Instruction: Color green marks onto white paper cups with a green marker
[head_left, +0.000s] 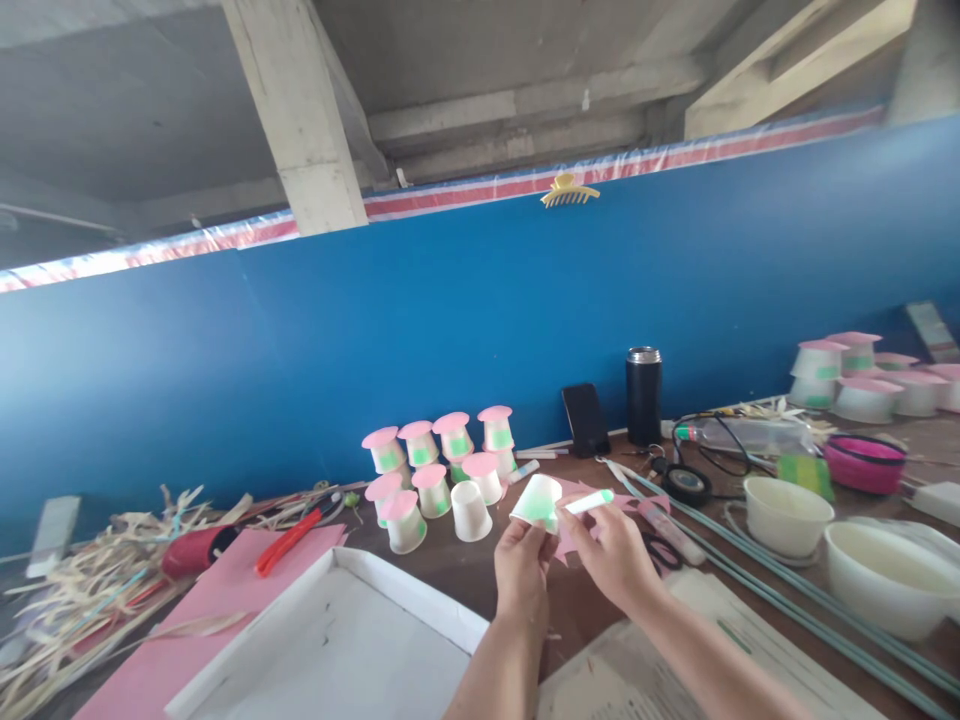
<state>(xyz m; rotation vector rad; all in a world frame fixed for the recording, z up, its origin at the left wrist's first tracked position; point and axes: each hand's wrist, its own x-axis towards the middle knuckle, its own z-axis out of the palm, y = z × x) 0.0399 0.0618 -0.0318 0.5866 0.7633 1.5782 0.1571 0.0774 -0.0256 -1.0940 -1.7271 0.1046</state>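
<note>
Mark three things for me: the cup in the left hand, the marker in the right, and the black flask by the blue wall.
Cup (537, 496): head view, on its side wall.
Marker (587, 503): head view, on its white barrel.
Black flask (643, 402): head view, middle of its body.

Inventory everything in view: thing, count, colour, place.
Tapered cup: 1, white and green, centre
Slim marker: 1, white and green, beside that cup
Disc-topped cups: at least 8, white, green, pink, left of centre; more far right
Plain cup: 1, white, group's front edge
Flat partition: 1, blue, behind
Smartphone: 1, black, by partition
Cylindrical bottle: 1, black, beside smartphone
Shallow tray: 1, white, front left
Claw clip: 1, yellow, partition top
Round bowls: at least 2, off-white, right
Thin strips: many, pale, far left
Paper: count unclear, pink, left
Other clutter: uncounted, mixed, tabletop
Left hand: 1, bare, gripping cup
Right hand: 1, bare, holding marker
</note>
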